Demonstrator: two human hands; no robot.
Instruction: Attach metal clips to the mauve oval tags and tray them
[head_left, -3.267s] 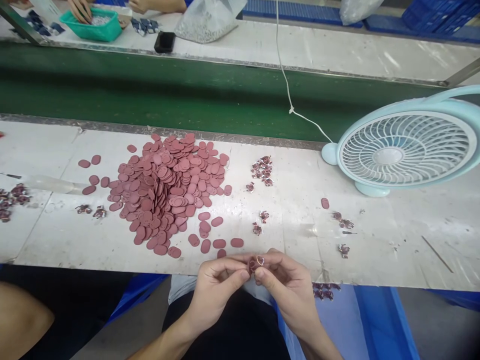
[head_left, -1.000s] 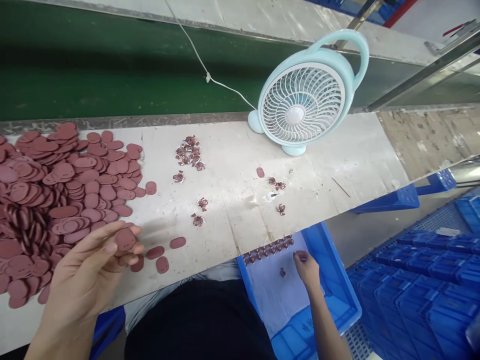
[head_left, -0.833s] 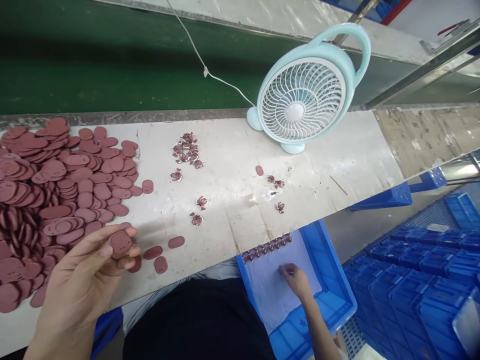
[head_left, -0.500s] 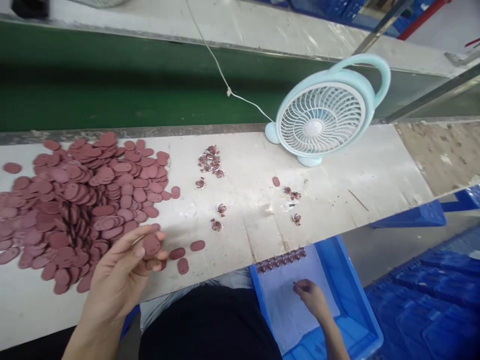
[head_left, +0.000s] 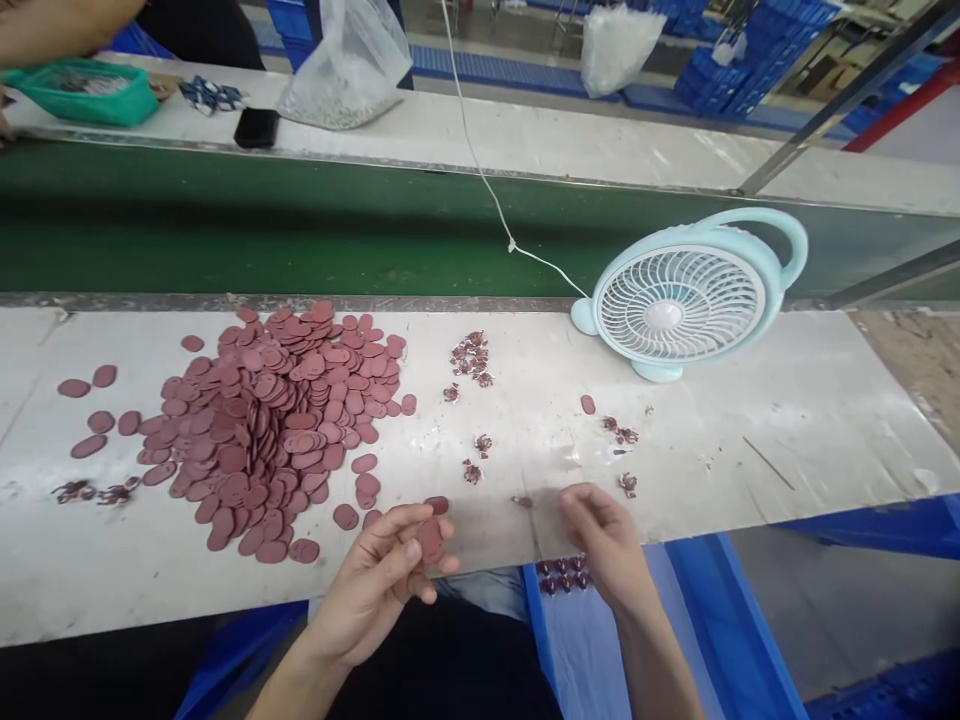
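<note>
My left hand point(head_left: 386, 575) is closed around a thin reddish-brown oval disc point(head_left: 430, 541), gripped between thumb and fingers above the table's front edge. My right hand point(head_left: 606, 548) is over the front edge with its fingertips pinched together; whatever they may hold is hidden. A small blurred brown piece point(head_left: 523, 501) appears just left of its fingertips. Below, a blue bin point(head_left: 697, 590) lined with a white sheet holds rows of small shiny brown pieces point(head_left: 562, 576), partly behind my right forearm. A large heap of similar oval discs point(head_left: 285, 420) covers the table left of centre.
Small clusters of shiny brown pieces point(head_left: 471, 356) dot the table. A light-blue fan point(head_left: 679, 305) with a white cord stands at the back right. Beyond the green panel point(head_left: 300, 225), a shelf bears a plastic bag point(head_left: 345, 75), a green basket point(head_left: 97, 95) and a person's arm point(head_left: 60, 30).
The view has shifted upward and left. My right hand has risen from over the bin to the table's edge. My left hand, still holding a disc, has moved away from the heap.
</note>
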